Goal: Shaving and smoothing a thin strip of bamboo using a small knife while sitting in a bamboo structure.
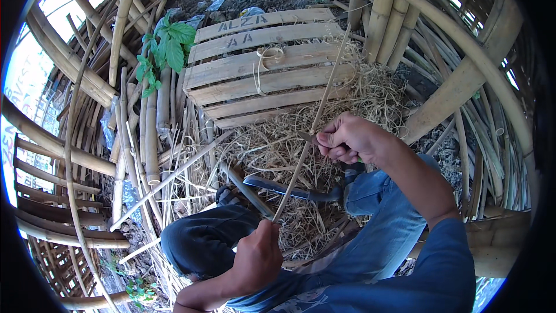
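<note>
— Right, left hand (258, 258) low in the middle, fist clamped on the near end of a thin bamboo strip (313, 127).
— And up the strip, right hand (347, 138) closed around it midway, small knife blade (306, 136) poking out by the thumb, pressed against the cane.
— Strip running up and away, far end over the wooden crate (260, 69).
— Underneath, heaps of pale shavings (272, 150) across the ground between the knees, in blue jeans.
— Big dark-handled chopping knife (289, 190) lying on the shavings, just below the right hand.
— Bamboo poles (150, 127) stacked left, green leafy plant (168, 46) beside the crate.
</note>
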Tool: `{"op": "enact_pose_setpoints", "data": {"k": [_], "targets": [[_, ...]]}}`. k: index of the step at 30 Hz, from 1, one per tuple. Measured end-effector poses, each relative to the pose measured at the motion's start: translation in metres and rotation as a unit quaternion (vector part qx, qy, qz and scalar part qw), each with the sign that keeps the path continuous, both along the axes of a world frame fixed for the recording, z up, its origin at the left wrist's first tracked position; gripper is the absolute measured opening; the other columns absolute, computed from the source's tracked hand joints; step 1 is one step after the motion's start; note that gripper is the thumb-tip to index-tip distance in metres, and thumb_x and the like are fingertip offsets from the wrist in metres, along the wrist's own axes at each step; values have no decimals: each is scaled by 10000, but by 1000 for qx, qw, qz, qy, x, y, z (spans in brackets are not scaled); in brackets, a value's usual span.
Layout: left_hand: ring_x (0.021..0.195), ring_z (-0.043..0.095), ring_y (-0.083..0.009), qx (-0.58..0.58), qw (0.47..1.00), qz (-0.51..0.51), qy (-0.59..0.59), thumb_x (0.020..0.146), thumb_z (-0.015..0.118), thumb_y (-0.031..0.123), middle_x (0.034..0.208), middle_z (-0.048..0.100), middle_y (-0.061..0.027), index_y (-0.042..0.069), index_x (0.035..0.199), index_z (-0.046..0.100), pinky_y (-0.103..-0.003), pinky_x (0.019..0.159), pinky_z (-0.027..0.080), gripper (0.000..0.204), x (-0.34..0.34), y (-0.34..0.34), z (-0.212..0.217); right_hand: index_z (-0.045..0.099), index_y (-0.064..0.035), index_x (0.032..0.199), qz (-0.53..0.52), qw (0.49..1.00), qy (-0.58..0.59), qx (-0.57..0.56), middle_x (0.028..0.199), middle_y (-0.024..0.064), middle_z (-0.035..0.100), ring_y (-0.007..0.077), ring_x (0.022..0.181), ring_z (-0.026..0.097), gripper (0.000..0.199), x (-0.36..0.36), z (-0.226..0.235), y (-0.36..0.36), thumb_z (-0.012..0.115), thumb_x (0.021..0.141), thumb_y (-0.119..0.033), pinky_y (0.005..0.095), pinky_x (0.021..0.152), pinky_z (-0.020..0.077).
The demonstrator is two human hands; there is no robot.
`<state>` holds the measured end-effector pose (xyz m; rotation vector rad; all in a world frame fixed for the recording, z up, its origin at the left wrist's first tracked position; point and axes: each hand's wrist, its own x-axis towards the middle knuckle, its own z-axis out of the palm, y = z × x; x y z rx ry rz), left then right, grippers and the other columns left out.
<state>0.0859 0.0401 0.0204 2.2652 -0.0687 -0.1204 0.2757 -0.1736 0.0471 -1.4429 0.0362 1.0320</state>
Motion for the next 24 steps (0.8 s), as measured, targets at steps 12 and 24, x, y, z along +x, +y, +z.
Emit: {"op": "enact_pose_setpoints", "data": {"k": [12, 24], "targets": [[524, 521, -435, 4, 1000, -6, -4, 882, 496, 65, 589, 511, -231, 17, 804, 415, -491, 450, 394, 123, -3, 2, -3, 579, 63, 726, -41, 997, -66, -20, 495, 18, 445, 48, 373, 337, 231, 3, 6, -9, 555, 879, -108, 215, 330, 221], [520, 526, -416, -13, 999, -39, -2, 869, 510, 63, 600, 508, -215, 23, 801, 419, -474, 456, 406, 121, -14, 4, -6, 554, 14, 700, -140, 983, -111, -51, 464, 2, 423, 64, 334, 309, 245, 27, 10, -48, 555, 883, -148, 241, 323, 210]]}}
